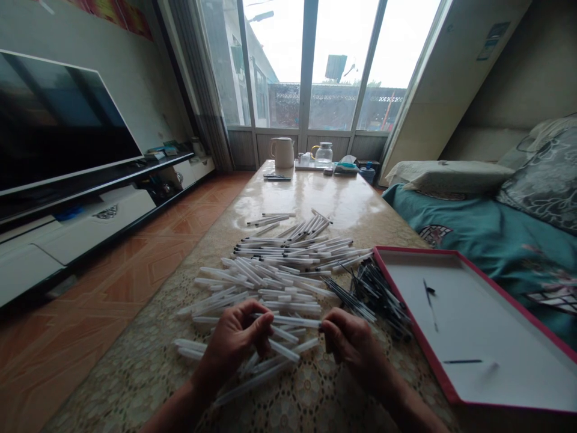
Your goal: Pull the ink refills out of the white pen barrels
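Clenched between both hands: one white pen barrel (295, 322), pinched by the left hand (234, 343) and the right hand (354, 349).
Many more barrels (270, 282) are left heaped on the table (311, 198), some apparently tipped in black; whether any are finished cannot be told. A tangled pile of thin dark refills (376, 294) is lying beside them, and only two loose refills (463, 361) are held in the red-rimmed white tray (415, 250).

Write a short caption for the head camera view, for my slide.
Left hand and right hand hold a clear pen barrel above scattered barrels beside black pen refills.
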